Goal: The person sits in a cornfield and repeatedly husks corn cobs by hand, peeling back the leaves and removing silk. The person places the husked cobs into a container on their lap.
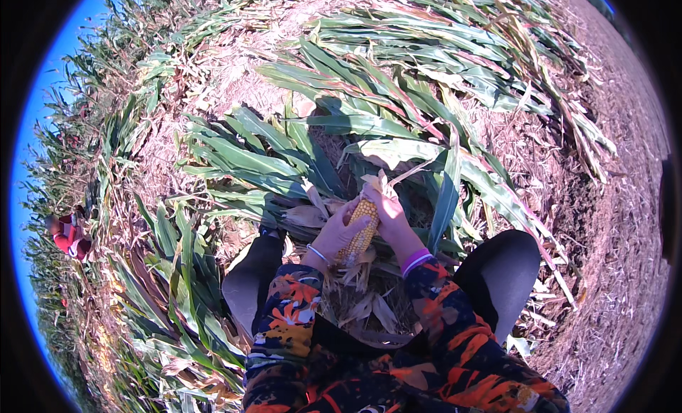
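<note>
Between my two hands is an ear of yellow corn [362, 229], its kernels bare and its tip pointing down towards me. My left hand [334, 234] grips the side of the ear, a bracelet on its wrist. Around the upper end of the ear, where pale dry husk [381, 184] is bunched, my right hand [389, 211] is closed; a purple band circles that wrist. Cut corn stalks with long green leaves [266, 162] lie just beyond my hands. Dry husk leaves [305, 216] sit beside my left hand.
More cut stalks [405, 34] lie in piles ahead, and another pile [186, 285] is at the left. Loose husks [375, 309] litter the ground between my knees. Standing corn [85, 109] borders the left, where a person in red [69, 236] is low down. Bare soil [613, 285] stretches along the right.
</note>
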Demonstrator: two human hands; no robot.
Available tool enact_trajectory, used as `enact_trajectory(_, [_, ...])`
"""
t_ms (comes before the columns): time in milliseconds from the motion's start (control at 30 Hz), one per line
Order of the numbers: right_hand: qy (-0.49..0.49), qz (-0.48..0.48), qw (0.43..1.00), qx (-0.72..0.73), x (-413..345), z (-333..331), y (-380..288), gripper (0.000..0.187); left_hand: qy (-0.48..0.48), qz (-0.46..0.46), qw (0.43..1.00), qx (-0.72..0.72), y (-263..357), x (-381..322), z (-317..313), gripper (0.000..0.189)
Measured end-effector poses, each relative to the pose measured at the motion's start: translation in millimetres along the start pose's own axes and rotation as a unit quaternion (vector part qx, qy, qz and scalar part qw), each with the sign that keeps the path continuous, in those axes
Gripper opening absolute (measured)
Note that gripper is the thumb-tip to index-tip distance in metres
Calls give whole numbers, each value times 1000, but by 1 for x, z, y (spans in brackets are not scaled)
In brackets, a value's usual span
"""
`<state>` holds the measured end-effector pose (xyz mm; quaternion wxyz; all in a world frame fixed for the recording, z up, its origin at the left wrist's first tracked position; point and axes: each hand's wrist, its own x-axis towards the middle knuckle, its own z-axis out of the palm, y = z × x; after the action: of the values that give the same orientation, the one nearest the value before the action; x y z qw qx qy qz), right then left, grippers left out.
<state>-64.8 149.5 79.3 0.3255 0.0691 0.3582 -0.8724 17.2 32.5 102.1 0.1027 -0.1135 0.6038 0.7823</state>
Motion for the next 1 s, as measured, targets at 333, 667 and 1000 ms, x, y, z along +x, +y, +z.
enact_trajectory(333, [-95, -23, 994, -44, -11, 0, -41, 26, -80, -118, 987, 74, 2, -11, -1, 47])
enact_trajectory(667, [6, -4, 992, -124, -16, 1, -39, 27, 18, -73, 901, 427, -18, -30, 11, 66])
enact_trajectory(1000, [-21, 17, 993, -118, -19, 10, -28, 26, 17, -53, 933, 355, -19, -37, 10, 63])
